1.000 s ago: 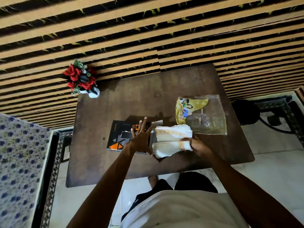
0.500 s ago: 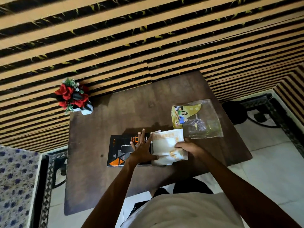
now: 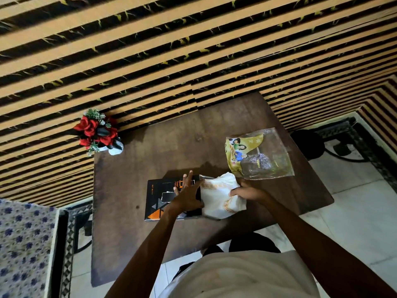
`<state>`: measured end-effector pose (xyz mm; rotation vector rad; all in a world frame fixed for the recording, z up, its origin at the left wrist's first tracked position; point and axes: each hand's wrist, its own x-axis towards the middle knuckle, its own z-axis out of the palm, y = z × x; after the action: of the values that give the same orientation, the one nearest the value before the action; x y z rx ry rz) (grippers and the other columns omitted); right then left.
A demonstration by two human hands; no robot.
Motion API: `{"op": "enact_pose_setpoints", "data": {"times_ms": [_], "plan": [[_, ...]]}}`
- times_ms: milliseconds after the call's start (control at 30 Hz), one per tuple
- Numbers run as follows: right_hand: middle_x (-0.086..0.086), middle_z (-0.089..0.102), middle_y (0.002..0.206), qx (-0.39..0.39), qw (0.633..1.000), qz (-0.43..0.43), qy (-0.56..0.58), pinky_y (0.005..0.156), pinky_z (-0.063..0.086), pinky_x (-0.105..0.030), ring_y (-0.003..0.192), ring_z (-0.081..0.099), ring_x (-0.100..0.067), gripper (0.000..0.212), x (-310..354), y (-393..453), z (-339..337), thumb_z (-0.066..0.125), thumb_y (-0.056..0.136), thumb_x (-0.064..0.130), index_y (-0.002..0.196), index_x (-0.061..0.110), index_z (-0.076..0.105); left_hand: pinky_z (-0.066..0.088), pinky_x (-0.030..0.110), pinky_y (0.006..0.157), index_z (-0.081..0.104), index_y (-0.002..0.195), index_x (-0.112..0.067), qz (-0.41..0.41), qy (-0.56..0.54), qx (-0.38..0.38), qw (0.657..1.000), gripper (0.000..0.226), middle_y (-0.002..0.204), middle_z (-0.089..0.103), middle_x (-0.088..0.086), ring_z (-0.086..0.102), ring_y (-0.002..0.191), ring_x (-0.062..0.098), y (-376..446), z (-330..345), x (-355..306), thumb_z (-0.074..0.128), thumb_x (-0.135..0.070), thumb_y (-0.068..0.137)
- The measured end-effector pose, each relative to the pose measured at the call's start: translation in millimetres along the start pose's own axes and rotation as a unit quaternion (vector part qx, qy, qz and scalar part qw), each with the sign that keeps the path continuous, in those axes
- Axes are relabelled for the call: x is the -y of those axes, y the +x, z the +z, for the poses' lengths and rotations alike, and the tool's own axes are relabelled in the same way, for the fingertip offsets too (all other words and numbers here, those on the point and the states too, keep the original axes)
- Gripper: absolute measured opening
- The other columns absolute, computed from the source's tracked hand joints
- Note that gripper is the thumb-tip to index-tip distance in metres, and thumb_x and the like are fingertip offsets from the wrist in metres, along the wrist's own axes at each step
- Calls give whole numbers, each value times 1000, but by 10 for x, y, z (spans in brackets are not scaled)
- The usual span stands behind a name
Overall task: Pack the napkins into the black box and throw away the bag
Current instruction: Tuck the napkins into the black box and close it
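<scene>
A stack of white napkins (image 3: 217, 196) with gold trim sits on the dark wooden table (image 3: 129, 190), against the right side of a black box (image 3: 160, 198) printed with orange triangles. My left hand (image 3: 187, 195) rests flat on the box with fingers spread, its edge against the napkins. My right hand (image 3: 247, 193) presses on the right side of the napkins and grips them. A clear plastic bag (image 3: 261, 157) with a yellow printed label lies flat just behind and to the right of the napkins.
A small white vase of red artificial roses (image 3: 96, 133) stands at the table's far left corner. A striped orange and black wall is behind the table. A blue flowered cloth (image 3: 23, 250) is at the left. Tiled floor lies at the right.
The napkin stack has been pushed down and squashed flatter beside the box. My right hand moved from its near end onto its right side. The camera tilted.
</scene>
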<state>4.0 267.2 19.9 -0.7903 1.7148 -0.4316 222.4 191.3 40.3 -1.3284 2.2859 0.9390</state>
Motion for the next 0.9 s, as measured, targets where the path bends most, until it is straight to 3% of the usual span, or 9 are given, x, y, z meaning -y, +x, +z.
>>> {"op": "enact_pose_setpoints", "data": {"times_ms": [100,167,300,400,467,567,667,767,900], "plan": [[-12,59,125,-9,999,41,29,88,49,-33,111,60,-28,56,-5,75,21,67,80,20,131,7,48,0,71,112,25,152,-29,-7,9,-22,1000,91,163,-16,8,-18,150,34,-5,21,-31,76,-27,76],[-13,64,116,32,997,53,56,78,48,-30,103,64,-25,55,-39,107,-16,74,71,24,120,7,57,2,71,111,24,152,-30,-12,18,-27,999,92,163,-15,8,-16,150,34,-6,40,-57,76,-28,76],[-14,71,103,89,984,41,146,79,52,-31,86,70,-21,30,-108,83,-62,75,68,4,97,4,70,2,71,111,23,150,-32,-20,4,-45,999,92,164,-13,9,-14,150,35,-14,69,-61,75,-26,75],[-11,71,110,128,981,45,136,86,51,-31,101,67,-25,39,-74,25,-56,76,69,3,107,4,69,0,71,112,22,151,-31,-21,-11,-48,999,92,164,-13,9,-14,150,34,-27,64,-57,74,-25,76],[-8,71,108,134,981,50,128,85,52,-29,100,66,-22,36,-38,6,-39,77,68,4,102,6,69,0,71,113,22,151,-31,-20,-9,-45,999,91,164,-13,9,-15,150,34,-40,62,-57,74,-25,77],[-16,70,110,116,982,56,135,88,52,-35,98,68,-29,46,-22,50,39,77,68,7,111,-3,64,2,71,113,26,150,-34,-17,0,-45,999,88,164,-12,10,-15,150,35,-43,48,-67,75,-25,77],[-18,66,115,62,985,70,143,90,54,-44,99,66,-32,50,-9,139,127,72,77,8,123,2,53,3,69,115,22,152,-33,-27,28,-24,999,96,163,-12,10,-14,150,34,-41,3,-89,78,-31,74],[-17,65,116,43,982,78,167,80,56,-41,91,67,-28,56,-42,202,153,73,76,7,126,6,48,6,69,115,15,154,-29,-15,66,-1,998,113,163,-12,13,-13,150,37,-61,-35,-91,85,-38,65],[-15,72,106,121,964,107,212,97,51,-45,96,69,-28,45,-8,81,187,73,78,12,119,2,59,13,67,115,12,154,-24,1,90,-13,996,123,163,-6,13,-5,151,38,-121,-16,-52,89,-37,59]]}}
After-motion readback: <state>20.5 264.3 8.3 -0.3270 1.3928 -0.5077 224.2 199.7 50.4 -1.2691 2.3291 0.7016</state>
